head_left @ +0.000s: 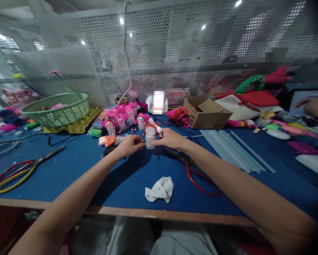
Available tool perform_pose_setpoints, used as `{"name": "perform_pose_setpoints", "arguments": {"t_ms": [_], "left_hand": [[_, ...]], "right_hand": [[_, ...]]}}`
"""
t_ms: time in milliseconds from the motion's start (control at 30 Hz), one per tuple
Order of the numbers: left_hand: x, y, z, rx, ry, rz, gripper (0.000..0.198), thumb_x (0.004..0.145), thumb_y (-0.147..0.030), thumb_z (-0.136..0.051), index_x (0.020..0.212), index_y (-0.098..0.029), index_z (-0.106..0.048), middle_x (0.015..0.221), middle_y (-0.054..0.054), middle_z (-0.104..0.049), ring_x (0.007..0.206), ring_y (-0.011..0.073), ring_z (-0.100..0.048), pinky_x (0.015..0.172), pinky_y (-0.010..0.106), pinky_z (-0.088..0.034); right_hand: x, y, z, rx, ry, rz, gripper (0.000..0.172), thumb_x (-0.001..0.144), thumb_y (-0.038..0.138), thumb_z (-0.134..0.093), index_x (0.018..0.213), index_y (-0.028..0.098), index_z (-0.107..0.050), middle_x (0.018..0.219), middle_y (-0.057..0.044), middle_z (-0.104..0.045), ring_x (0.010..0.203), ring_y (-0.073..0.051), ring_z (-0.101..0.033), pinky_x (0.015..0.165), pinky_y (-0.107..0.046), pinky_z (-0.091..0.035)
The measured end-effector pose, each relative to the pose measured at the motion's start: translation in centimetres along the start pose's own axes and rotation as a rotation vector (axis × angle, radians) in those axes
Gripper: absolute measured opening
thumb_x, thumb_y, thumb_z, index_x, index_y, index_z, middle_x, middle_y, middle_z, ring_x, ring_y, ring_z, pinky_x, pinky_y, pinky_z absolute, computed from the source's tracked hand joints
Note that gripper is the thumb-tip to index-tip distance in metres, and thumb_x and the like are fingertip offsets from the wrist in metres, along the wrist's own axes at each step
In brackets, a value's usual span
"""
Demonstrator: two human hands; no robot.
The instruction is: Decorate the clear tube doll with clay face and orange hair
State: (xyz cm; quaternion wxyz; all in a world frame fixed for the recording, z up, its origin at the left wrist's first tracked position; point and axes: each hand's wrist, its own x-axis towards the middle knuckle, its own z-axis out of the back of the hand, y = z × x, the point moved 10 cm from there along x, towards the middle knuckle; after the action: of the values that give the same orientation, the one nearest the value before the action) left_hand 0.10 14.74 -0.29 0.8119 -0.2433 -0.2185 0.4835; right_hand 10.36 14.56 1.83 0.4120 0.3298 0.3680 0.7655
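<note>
Both my arms reach forward over the blue table (pixel 100 166). Between my hands stands a small white doll (pixel 150 135) with an orange-red top and a white bow. My left hand (pixel 129 144) pinches it from the left, fingers closed at its base. My right hand (pixel 169 138) grips it from the right, fingers curled round its body. Just behind it stand several finished dolls with pink hair (pixel 124 118).
Scissors with red and yellow handles (pixel 23 169) lie at the left, red-handled scissors (pixel 196 173) under my right forearm. A crumpled white tissue (pixel 159 188) lies near the front edge. A green basket (pixel 56 108), a cardboard box (pixel 205 112), clear glue sticks (pixel 233 148) and plush toys (pixel 254 94) surround.
</note>
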Motion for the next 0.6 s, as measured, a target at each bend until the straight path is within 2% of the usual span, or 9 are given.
{"name": "perform_pose_setpoints", "arguments": {"t_ms": [200,367,467,600], "left_hand": [[-1.7,-1.2,0.7,-0.207,0.088,0.004,0.021,0.071,-0.034,-0.054,0.072,-0.014,-0.056,0.06,-0.001,-0.061,0.051,0.0078,-0.051,0.048,0.017,-0.037],[-1.6,-0.5,-1.6,-0.323,0.185,0.091,0.021,0.07,-0.034,-0.054,0.07,-0.013,-0.055,0.062,0.001,-0.063,0.049,0.0069,-0.051,0.048,0.018,-0.04],[-1.1,0.3,-2.7,-0.309,0.182,0.135,0.017,0.07,-0.029,-0.054,0.071,-0.012,-0.056,0.064,0.002,-0.065,0.046,0.0067,-0.05,0.047,0.018,-0.041],[-1.0,0.8,-2.4,-0.294,0.139,0.152,0.015,0.071,-0.024,-0.051,0.077,-0.012,-0.057,0.064,0.002,-0.064,0.045,0.0067,-0.05,0.046,0.018,-0.04]], "right_hand": [[-0.8,0.1,0.2,0.089,-0.005,-0.038,0.045,0.059,0.02,-0.067,0.102,0.01,-0.06,0.098,-0.007,-0.066,0.086,-0.018,-0.059,0.083,-0.031,-0.042],[0.0,-1.4,-0.2,-0.08,-0.033,-0.053,0.035,0.061,0.021,-0.066,0.094,0.011,-0.063,0.091,-0.005,-0.067,0.082,-0.018,-0.06,0.078,-0.028,-0.044],[0.6,-2.2,-0.6,-0.136,-0.051,-0.057,0.032,0.06,0.02,-0.066,0.091,0.011,-0.064,0.087,-0.004,-0.068,0.079,-0.018,-0.06,0.074,-0.028,-0.044],[1.0,-2.8,-0.6,-0.182,-0.087,-0.072,0.032,0.06,0.019,-0.067,0.092,0.013,-0.064,0.086,-0.004,-0.068,0.079,-0.019,-0.059,0.073,-0.027,-0.044]]}}
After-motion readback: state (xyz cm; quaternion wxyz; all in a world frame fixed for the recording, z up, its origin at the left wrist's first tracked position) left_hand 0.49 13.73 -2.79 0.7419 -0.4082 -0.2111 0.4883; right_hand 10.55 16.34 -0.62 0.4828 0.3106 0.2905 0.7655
